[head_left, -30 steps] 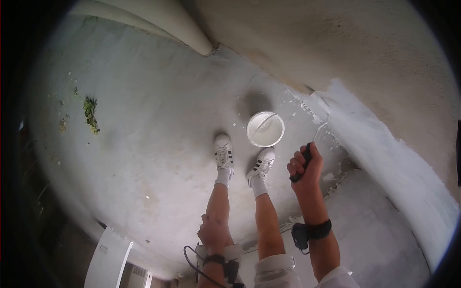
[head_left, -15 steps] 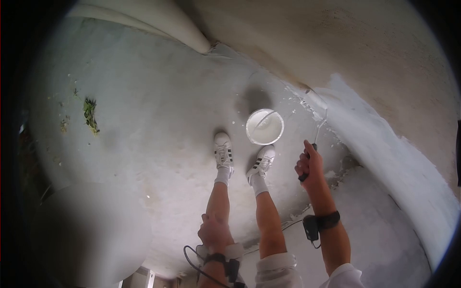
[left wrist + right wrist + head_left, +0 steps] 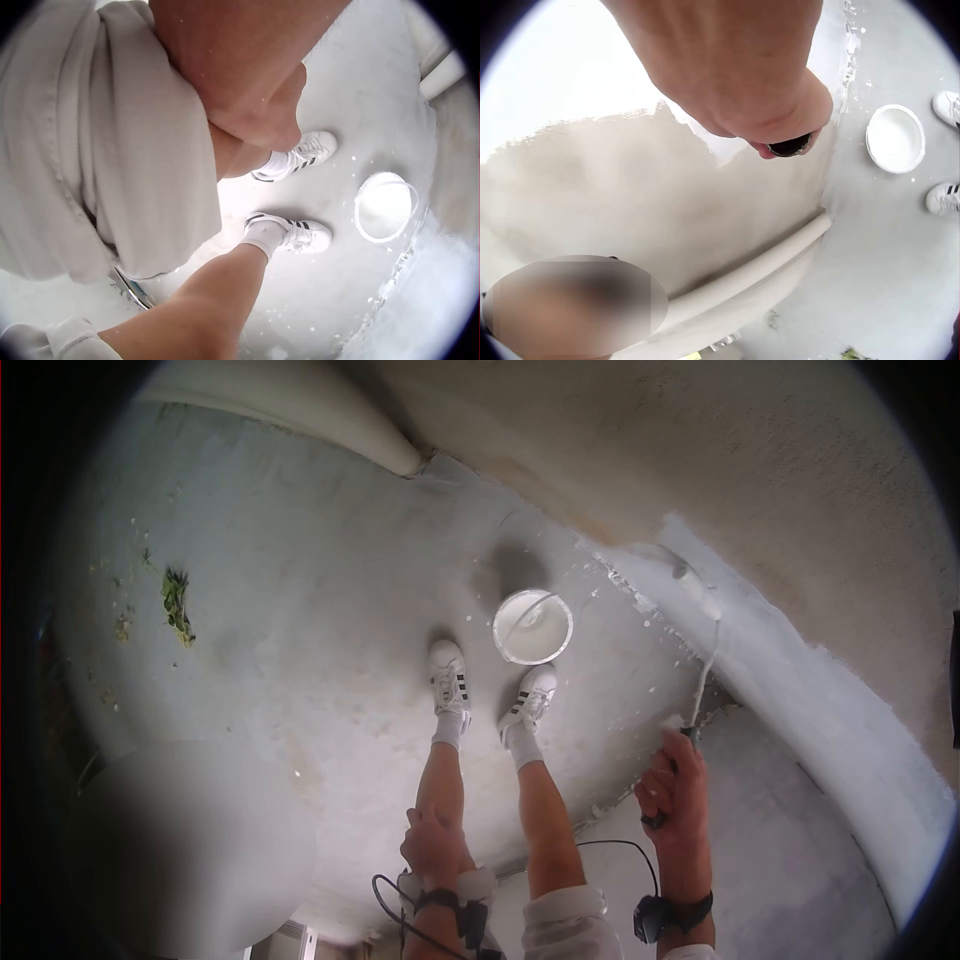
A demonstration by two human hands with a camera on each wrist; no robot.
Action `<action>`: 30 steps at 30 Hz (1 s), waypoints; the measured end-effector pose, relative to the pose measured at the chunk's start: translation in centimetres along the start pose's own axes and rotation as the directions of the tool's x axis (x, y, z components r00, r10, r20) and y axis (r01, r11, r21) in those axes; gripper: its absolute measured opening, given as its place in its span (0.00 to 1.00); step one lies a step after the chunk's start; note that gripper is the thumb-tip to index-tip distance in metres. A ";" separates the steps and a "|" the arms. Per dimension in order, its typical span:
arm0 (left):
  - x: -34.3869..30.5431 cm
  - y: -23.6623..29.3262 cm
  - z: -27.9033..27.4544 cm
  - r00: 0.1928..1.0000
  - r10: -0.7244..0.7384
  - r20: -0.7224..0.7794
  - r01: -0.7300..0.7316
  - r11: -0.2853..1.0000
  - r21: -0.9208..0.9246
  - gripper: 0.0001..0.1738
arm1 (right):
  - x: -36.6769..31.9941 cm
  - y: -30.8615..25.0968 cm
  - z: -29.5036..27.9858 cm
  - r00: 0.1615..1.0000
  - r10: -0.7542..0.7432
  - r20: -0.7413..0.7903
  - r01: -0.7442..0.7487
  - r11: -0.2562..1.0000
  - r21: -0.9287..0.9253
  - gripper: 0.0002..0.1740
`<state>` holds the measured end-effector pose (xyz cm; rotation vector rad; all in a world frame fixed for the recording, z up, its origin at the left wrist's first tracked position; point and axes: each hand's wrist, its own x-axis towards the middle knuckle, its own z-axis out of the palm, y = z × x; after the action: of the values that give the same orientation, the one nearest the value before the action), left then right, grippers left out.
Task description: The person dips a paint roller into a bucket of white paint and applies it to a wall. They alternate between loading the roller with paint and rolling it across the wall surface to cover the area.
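Observation:
In the head view my right hand [image 3: 675, 795] grips the black handle of a paint roller, its fingers curled round it. The white wire frame [image 3: 708, 675] runs up to the roller sleeve [image 3: 695, 590], which lies against the white-painted strip [image 3: 780, 650] low on the wall. From the right wrist, the butt of the black handle [image 3: 790, 145] shows below the hand. My left hand [image 3: 432, 847] rests on my left leg near the knee, holding nothing. A white bucket [image 3: 533, 627] with white paint inside stands on the floor just beyond my right shoe.
Bare beige wall [image 3: 800, 490] rises above the painted strip. A thick pale pipe [image 3: 330, 410] meets the floor by the wall. White spatters dot the floor along the wall's foot. Wilted green leaves [image 3: 177, 605] lie at the left. My white shoes [image 3: 450, 675] stand near the bucket.
The roller has moved from the wall's foot rightward onto the painted strip. My right hand has drawn back toward my body with it. The left hand stays on the leg.

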<state>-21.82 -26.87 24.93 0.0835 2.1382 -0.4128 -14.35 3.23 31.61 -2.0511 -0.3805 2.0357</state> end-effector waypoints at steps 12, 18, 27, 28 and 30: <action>0.1 -1.2 0.2 0.999 0.045 0.008 -0.045 0.999 0.015 0.13 | 16.5 5.8 1.6 0.999 0.016 0.036 -0.013 0.997 -0.071 0.15; 0.2 -1.1 0.2 1.000 0.004 -0.001 -0.004 1.000 -0.004 0.16 | 4.3 2.4 -0.3 1.000 -0.017 -0.013 0.016 0.998 -0.054 0.15; 0.5 -1.8 0.2 1.000 0.014 -0.002 -0.014 0.999 -0.052 0.17 | 7.2 4.3 1.9 0.995 -0.084 -0.061 0.082 0.996 -0.031 0.16; 0.5 -1.8 0.3 1.000 0.014 -0.012 -0.015 0.999 -0.050 0.17 | 6.3 4.7 2.1 0.991 -0.111 -0.080 0.108 0.993 -0.041 0.16; 0.6 -1.7 0.1 0.998 0.039 -0.040 -0.041 0.998 -0.054 0.17 | 4.2 4.6 2.0 0.986 -0.132 -0.098 0.128 0.991 -0.046 0.15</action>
<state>-22.46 -28.59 24.80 0.1032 2.1808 -0.3316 -16.20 0.33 26.05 -2.0829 -0.5257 1.8559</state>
